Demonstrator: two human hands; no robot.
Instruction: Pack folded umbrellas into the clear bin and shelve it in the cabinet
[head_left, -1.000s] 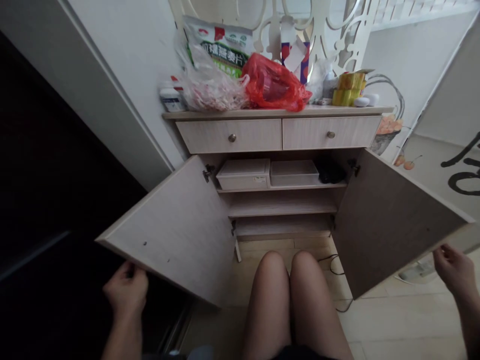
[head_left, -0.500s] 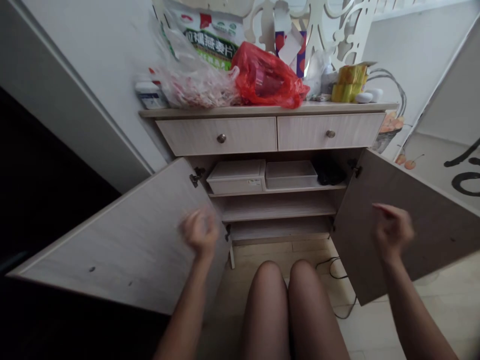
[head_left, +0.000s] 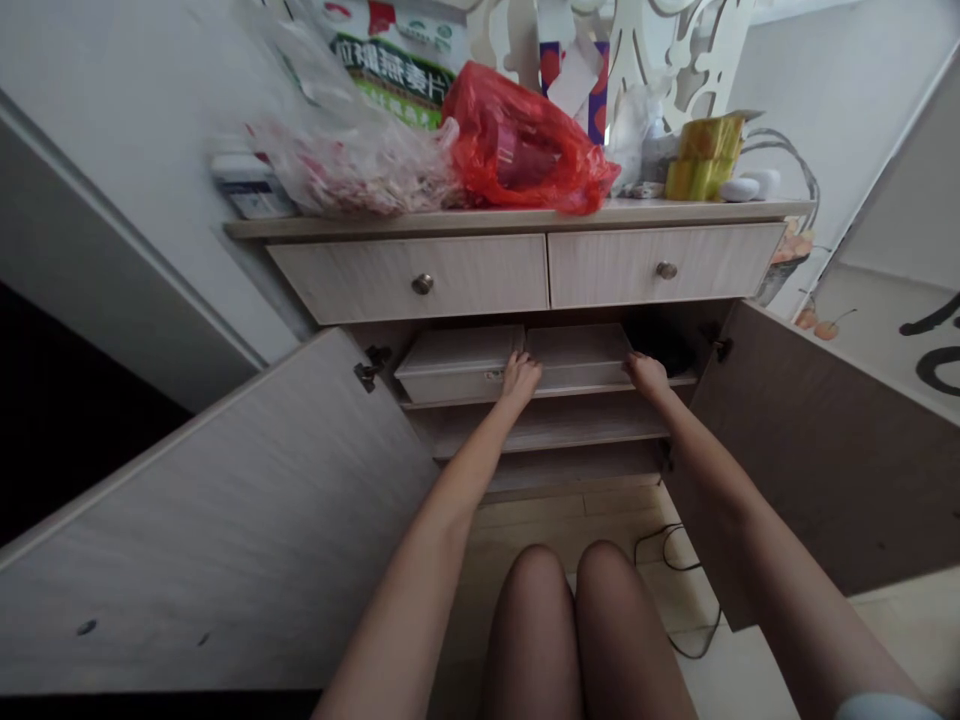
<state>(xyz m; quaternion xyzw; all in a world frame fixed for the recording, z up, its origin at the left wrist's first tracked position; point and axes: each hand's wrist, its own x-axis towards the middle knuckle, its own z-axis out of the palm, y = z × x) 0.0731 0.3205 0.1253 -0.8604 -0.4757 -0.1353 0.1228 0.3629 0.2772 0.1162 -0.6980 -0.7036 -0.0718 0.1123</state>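
Head cam, looking fwd & down, close up on open cabinet [head_left: 409, 285].

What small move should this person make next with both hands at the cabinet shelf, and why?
Probably grip the right white plastic box by its front edge and ease it forward along the shelf. The left hand sits at its left end, where it meets the neighbouring box, and the right hand at its right end, so the two hands flank it.

Matt plastic storage box [head_left: 457, 365], woodgrain laminate door [head_left: 225, 520], metal knob [head_left: 422, 284], glossy plastic bag [head_left: 517, 140]
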